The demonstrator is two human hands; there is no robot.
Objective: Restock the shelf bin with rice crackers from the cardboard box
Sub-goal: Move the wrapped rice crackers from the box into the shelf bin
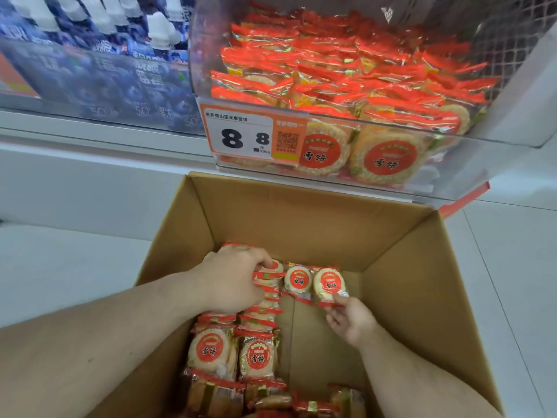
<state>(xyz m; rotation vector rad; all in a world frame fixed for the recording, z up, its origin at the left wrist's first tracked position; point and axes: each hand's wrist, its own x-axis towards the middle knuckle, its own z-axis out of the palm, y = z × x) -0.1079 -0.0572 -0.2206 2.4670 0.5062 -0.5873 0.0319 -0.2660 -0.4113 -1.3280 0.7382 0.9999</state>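
Observation:
An open cardboard box (316, 224) stands on the floor below a clear shelf bin (494, 164) heaped with red-wrapped rice cracker packs (346, 70). Inside the box, several cracker packs (232, 351) lie along the left side. My left hand (232, 279) reaches in and grips a bunch of packs (268, 280) near the far left. My right hand (349, 318) pinches the lower edge of one round cracker pack (329, 283) toward the middle of the box. Another pack (297, 280) stands between the two hands.
A price label (238, 134) reading 8.8 hangs on the bin's front. To the left is a neighbouring bin (90, 70) with blue and white packets. Bare cardboard floor (310, 351) shows on the box's right side. White floor tiles (512, 297) surround the box.

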